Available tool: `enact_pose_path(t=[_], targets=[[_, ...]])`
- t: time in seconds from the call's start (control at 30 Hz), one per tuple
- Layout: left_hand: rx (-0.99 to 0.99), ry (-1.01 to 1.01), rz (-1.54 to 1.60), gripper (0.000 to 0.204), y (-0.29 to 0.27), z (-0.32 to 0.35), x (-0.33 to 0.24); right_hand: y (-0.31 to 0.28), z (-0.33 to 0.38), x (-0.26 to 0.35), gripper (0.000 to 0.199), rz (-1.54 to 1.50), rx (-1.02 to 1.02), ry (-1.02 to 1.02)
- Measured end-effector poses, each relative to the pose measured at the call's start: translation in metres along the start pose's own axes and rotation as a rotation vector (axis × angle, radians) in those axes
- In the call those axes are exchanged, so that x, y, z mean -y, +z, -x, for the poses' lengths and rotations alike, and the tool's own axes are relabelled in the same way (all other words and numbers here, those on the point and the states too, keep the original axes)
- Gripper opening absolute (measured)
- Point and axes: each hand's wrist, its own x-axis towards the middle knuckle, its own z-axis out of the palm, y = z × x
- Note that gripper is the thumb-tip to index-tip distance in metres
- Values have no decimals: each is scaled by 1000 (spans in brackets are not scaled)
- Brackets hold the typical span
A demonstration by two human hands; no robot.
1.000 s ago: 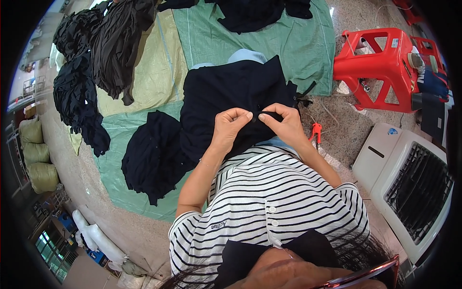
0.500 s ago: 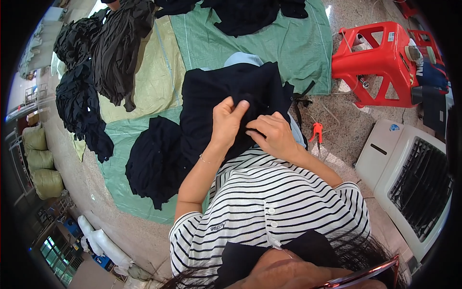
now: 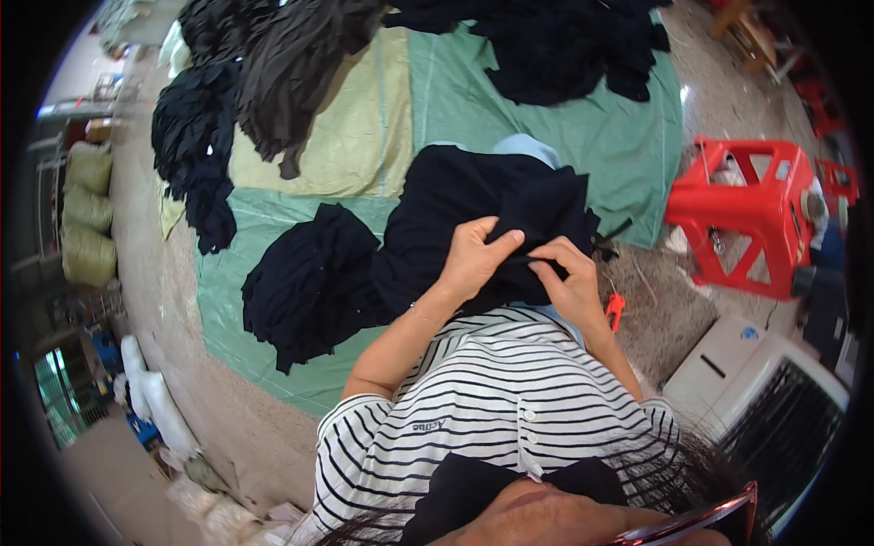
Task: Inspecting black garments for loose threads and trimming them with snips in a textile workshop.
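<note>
Dark cloth (image 3: pixel 446 200) just beside dark heap (image 3: pixel 305 282).
Left hand (image 3: pixel 475 257) against cloth, thumb off forefinger, hold unclear; right hand (image 3: pixel 572 278) narrow at fingertips, cannot tell whether gripping.

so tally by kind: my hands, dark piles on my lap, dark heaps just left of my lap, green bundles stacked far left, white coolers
Hands: 2 (left hand, right hand)
Lap pile: 1
Dark heap: 1
Green bundles: 3
White cooler: 1
Total: 8
</note>
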Motion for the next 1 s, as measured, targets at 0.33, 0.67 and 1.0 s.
enact_pose_path(t=[0.33,0.67,1.0], targets=[[46,228,-443,33,-13,0,15,3,7,-4,7,-328,91,97],[245,-113,-393,11,-38,-1,-14,22,3,8,19,242,-67,-248],[220,217,-613,40,-27,9,14,20,11,-4,18,290,-55,-282]])
